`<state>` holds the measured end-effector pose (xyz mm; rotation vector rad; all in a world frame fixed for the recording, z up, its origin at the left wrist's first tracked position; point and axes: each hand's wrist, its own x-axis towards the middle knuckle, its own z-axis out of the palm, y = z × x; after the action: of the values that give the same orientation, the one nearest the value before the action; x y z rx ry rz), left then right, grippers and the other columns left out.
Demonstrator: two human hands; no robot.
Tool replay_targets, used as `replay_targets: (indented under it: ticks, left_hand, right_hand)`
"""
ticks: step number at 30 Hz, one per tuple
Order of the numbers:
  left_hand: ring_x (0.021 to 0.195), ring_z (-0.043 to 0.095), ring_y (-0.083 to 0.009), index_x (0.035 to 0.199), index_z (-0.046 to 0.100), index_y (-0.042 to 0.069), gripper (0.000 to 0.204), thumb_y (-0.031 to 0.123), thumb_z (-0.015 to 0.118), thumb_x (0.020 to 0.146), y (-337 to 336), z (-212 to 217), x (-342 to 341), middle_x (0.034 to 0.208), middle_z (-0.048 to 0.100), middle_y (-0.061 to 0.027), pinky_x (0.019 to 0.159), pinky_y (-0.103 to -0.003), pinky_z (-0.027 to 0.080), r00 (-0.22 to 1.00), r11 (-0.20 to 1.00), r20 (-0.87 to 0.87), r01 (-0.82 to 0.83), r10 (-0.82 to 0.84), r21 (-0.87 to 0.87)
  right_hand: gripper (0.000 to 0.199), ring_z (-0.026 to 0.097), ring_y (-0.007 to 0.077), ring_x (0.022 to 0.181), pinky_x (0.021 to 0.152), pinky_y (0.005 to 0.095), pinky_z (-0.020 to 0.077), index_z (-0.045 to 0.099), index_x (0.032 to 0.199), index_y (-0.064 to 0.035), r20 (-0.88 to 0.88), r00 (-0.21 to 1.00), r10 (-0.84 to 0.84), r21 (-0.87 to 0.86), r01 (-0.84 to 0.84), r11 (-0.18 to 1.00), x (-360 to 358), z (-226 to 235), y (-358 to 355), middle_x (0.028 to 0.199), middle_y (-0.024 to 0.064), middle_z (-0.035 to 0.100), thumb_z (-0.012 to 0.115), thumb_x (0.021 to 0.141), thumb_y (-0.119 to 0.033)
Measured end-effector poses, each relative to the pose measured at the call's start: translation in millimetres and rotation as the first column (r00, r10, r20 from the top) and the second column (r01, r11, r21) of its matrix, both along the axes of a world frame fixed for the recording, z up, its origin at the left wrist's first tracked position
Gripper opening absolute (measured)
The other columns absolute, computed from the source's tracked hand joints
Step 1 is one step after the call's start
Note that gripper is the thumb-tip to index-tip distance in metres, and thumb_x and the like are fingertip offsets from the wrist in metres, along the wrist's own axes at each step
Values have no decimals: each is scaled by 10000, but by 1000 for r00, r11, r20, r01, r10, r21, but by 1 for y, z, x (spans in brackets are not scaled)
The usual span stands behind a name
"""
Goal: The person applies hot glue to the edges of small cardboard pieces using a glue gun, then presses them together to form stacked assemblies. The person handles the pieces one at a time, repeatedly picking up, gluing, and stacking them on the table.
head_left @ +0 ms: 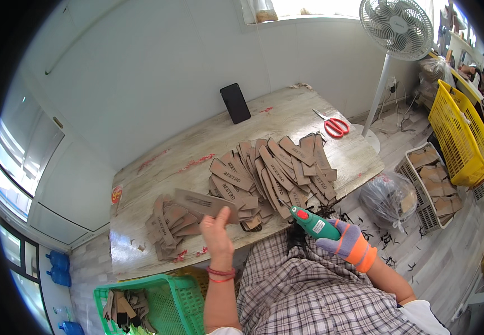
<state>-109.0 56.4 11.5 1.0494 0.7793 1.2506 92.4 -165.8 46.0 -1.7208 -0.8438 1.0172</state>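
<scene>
**Brown strip (201, 202) and green handheld tool (312, 223) held at a worktable (136, 223)**

The strip, flat and dark-marked, is pinched at its right end between the thumb and fingers of the bare left hand (217, 230). It is held above the table's front half, between a small pile of similar strips (166, 223) on the left and a larger heap (275, 173) on the right; whether it touches either cannot be told. The tool, red-buttoned, is gripped by the curled fingers of the right hand (347, 241), gloved in purple and orange, with its head near the table's front edge. Red-handled scissors (337, 128) are laid beyond the heap, and a black phone (235, 103) is propped at the back. Below, more pieces (127, 310) are held in a green basket (166, 279).
</scene>
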Motion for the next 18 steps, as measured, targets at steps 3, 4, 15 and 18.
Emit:
replay_targets:
  ticks: [3, 4, 15, 18]
  left_hand:
    - [744, 627, -140, 993, 634, -31, 245, 179, 686, 878, 68, 3, -57, 946, 676, -86, 612, -273, 505, 998, 992, 13, -63, 65, -111]
    - [719, 628, -145, 996, 634, -32, 279, 210, 695, 872, 89, -3, -66, 938, 672, -83, 580, -279, 502, 993, 974, 20, -107, 113, -201]
    - [1131, 480, -322, 1074, 622, 33, 397, 219, 771, 757, 147, -42, 54, 1120, 542, -132, 931, -496, 381, 214, 825, -800, -62, 560, 561]
    - [1031, 538, -291, 1038, 587, 37, 352, 130, 772, 753, 141, -49, 64, 1029, 582, -96, 883, -446, 420, 310, 664, -604, -147, 735, 733]
  right_hand:
    - [505, 546, 40, 584, 517, 191, 437, 590, 1163, -18, -73, 997, -25, 10, 26, 1000, 1, -4, -5, 739, 0, 637, 809, 778, -259]
    - [505, 547, 41, 586, 517, 193, 438, 589, 1162, -18, -66, 998, -23, 7, 23, 1000, 1, -4, -5, 738, 1, 637, 809, 779, -263]
    - [525, 546, 42, 605, 546, 207, 446, 583, 1192, -10, -77, 996, -51, -20, 50, 999, -1, -4, -4, 763, -9, 631, 798, 789, -268]
    - [541, 545, 39, 589, 520, 196, 437, 575, 1180, -9, -64, 996, -67, -8, 66, 998, 1, -4, -2, 746, -1, 636, 816, 776, -275]
